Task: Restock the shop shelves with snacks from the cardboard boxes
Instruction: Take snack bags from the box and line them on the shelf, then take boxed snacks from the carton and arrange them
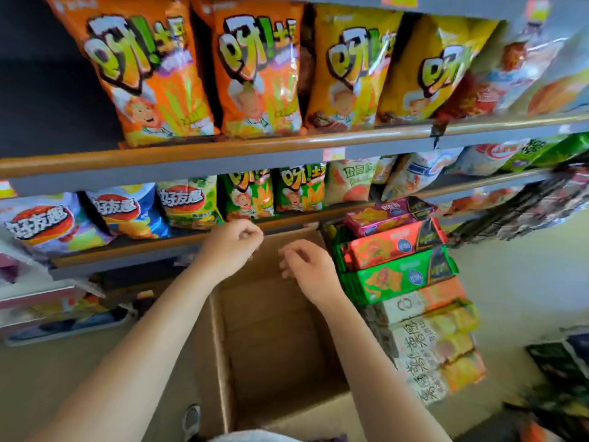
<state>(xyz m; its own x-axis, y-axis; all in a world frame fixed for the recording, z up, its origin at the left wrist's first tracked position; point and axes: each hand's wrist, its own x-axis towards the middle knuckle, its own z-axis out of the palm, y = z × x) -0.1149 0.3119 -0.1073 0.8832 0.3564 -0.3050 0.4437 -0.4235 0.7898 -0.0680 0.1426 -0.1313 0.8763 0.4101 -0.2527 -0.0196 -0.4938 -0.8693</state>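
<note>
Shop floor point(522, 282) in pale beige is lying beneath an open cardboard box point(274, 330), which is sitting nearest the viewer with its interior showing bare. Both hands are hovering over the box's far end: the left hand point(231, 247) is curling its fingers loosely and grasping nothing, and the right hand point(307, 266) is likewise hanging relaxed and grasping nothing. Just beside the box, on the right, stacked snack packs point(404, 272) in purple, red, green and white are standing in a column. Beyond the hands, the lower shelf point(127, 250) is carrying chip bags point(191, 205), and the upper shelf point(223, 154) is displaying orange snack bags point(255, 74) and yellow snack bags point(350, 68) upright.
</note>
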